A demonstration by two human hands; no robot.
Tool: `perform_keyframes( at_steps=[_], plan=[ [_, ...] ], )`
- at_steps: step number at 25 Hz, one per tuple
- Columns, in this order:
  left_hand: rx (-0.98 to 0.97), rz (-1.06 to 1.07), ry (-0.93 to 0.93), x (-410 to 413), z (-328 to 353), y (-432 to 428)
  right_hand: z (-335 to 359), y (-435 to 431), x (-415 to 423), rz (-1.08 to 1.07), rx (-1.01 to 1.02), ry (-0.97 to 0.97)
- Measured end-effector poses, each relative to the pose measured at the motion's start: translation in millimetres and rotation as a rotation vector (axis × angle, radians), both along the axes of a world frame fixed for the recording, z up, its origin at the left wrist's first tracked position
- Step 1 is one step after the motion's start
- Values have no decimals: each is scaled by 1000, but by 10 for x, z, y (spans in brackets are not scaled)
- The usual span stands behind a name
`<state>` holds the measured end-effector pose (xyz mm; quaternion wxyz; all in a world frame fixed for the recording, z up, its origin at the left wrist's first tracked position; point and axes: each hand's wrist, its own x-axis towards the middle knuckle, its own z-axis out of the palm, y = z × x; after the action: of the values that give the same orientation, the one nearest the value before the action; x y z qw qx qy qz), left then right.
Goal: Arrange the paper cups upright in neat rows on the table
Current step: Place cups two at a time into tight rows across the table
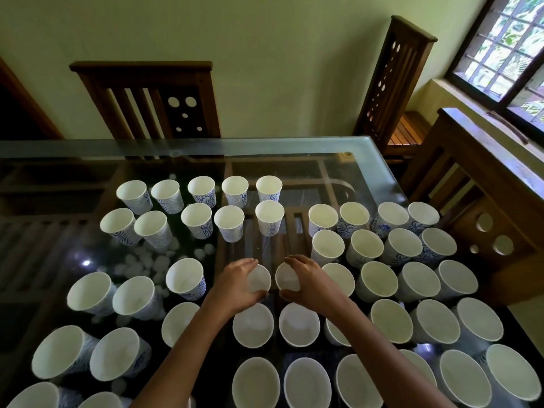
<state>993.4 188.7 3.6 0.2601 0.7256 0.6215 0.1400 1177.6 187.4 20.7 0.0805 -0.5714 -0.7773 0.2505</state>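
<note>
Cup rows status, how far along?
Mostly done: all the cups in view stand upright on the glass table, right block tightly rowed. In hand: left hand and right hand each grip one in the centre gap. Left, likely: place those, straighten the looser left rows.

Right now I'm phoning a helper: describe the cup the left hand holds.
On the glass table crowded with white paper cups with blue print, look near the middle. Only two cups are held, one by the left hand, one by the right hand; yours is the left cup.
</note>
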Motion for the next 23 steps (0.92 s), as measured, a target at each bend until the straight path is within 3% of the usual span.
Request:
perform_keyframes(
  at_steps=[7,16,23],
  plan=[
    [11,-3,-2,-3,28,51,19,85,-8,15,29,-3],
    [159,144,14,-198,201,914,69,1072,-279,-61,89,105],
    [96,152,142,-353,140,1276,-46,1519,-417,26,44,-21]
  ],
)
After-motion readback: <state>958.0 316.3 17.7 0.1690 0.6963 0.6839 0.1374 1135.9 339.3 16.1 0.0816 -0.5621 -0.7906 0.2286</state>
